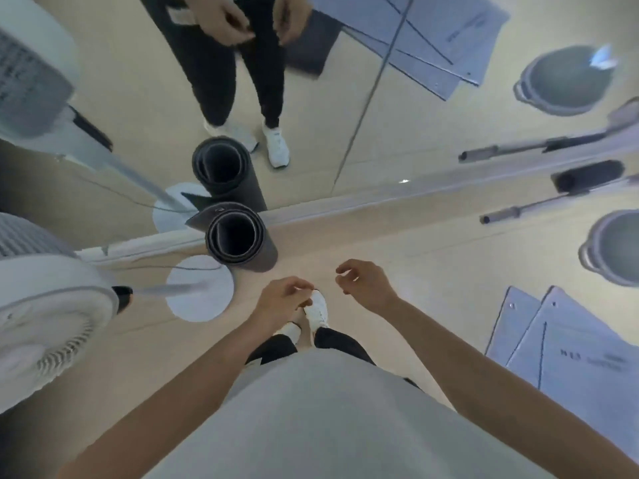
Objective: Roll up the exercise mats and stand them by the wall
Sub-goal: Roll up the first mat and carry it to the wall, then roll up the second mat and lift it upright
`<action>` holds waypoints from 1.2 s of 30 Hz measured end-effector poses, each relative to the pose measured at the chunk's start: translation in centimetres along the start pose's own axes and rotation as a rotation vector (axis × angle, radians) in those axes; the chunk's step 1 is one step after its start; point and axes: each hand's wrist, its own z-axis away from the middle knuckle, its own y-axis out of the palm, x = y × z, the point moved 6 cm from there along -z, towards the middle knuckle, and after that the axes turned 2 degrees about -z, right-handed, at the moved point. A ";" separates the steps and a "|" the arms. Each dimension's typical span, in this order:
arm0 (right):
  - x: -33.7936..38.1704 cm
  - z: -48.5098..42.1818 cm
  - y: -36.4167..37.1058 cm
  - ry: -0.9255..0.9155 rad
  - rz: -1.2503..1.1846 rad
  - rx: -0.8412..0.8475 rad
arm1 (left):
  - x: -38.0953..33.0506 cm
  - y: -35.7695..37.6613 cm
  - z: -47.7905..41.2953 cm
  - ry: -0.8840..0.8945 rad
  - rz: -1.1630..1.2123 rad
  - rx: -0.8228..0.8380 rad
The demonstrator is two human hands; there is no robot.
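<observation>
A dark grey rolled mat (242, 236) stands upright on the floor against the mirror wall (345, 205), and its reflection shows behind it. My left hand (281, 300) hovers a short way in front of the roll, fingers loosely curled, holding nothing. My right hand (366, 283) hangs to the right of it, also loosely curled and empty. Neither hand touches the roll. Two pale blue-grey mats (567, 357) lie flat and overlapping on the floor at the right.
A white standing fan (52, 326) with a round base (200, 288) stands at the left beside the roll. A grey bucket (612, 247), a barbell (539, 207) and a dark brush (587, 179) lie along the mirror at the right. My white shoes (316, 311) are below my hands.
</observation>
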 end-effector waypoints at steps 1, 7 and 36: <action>-1.5 1.8 -0.3 0.037 -0.008 -0.051 | -0.3 0.9 -0.1 0.034 -0.075 0.060; -12.3 16.0 2.5 0.342 -0.283 -0.377 | -1.4 4.9 -0.5 0.165 -0.442 0.258; -41.1 77.9 58.2 0.928 -1.423 -1.380 | 42.3 41.3 55.1 0.541 -1.418 1.303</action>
